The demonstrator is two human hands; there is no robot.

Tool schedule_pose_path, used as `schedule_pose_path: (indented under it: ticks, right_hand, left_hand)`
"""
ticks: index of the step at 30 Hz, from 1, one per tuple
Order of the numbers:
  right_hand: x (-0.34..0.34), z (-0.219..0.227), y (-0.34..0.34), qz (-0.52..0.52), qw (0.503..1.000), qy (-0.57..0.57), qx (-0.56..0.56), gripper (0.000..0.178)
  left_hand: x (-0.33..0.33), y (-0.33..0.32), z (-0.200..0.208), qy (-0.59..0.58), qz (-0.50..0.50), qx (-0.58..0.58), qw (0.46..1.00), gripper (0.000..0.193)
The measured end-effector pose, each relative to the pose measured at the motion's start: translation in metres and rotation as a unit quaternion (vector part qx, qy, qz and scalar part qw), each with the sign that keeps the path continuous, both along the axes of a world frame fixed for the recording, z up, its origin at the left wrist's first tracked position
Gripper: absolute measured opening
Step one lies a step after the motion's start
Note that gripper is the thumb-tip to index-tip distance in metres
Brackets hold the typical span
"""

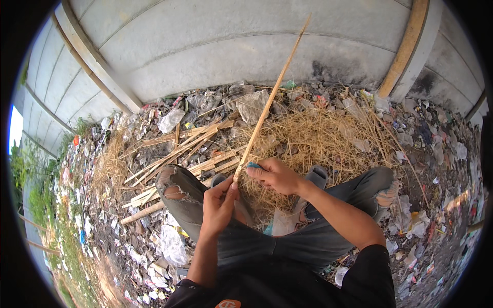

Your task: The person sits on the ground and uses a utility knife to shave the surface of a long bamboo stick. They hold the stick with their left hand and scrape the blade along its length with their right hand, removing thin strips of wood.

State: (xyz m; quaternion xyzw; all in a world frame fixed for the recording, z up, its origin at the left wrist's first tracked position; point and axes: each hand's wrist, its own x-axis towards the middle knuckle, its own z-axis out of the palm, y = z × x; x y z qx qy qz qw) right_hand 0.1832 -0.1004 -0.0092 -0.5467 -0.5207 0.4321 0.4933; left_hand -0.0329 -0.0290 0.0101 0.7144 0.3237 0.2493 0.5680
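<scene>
A long, pale bamboo strip (272, 97) slants up and away from me, its far end tapering to a point in front of the wall. My left hand (220, 203) is closed on its near end, thumb along the strip. Just to the right, my right hand (275, 176) is curled beside the strip near that same end. From its fist pokes a small blue-green thing (253, 165); the rest is hidden by the fingers, so its kind cannot be told. Both hands are between my bent knees.
Split bamboo strips (177, 154) lie piled to the left, by my torn-kneed leg. Dry straw-like shavings (318, 133) cover the ground ahead. A grey rock (252, 107) sits near the concrete wall (215, 46). Plastic litter (172, 244) is scattered around.
</scene>
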Motion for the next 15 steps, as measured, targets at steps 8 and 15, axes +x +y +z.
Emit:
schedule_pose_path:
  ticks: [8,15]
  right_hand:
    - [-0.012,0.007,0.001,-0.187,0.98,-0.023,0.067,0.027]
    - [-0.014,-0.008,0.008,-0.316,0.923,-0.144,0.165,0.025]
  left_hand:
    - [0.03,-0.008,-0.028,0.024,0.093,0.278,0.956,0.035]
    - [0.058,-0.008,-0.035,0.033,0.111,0.392,0.912,0.032]
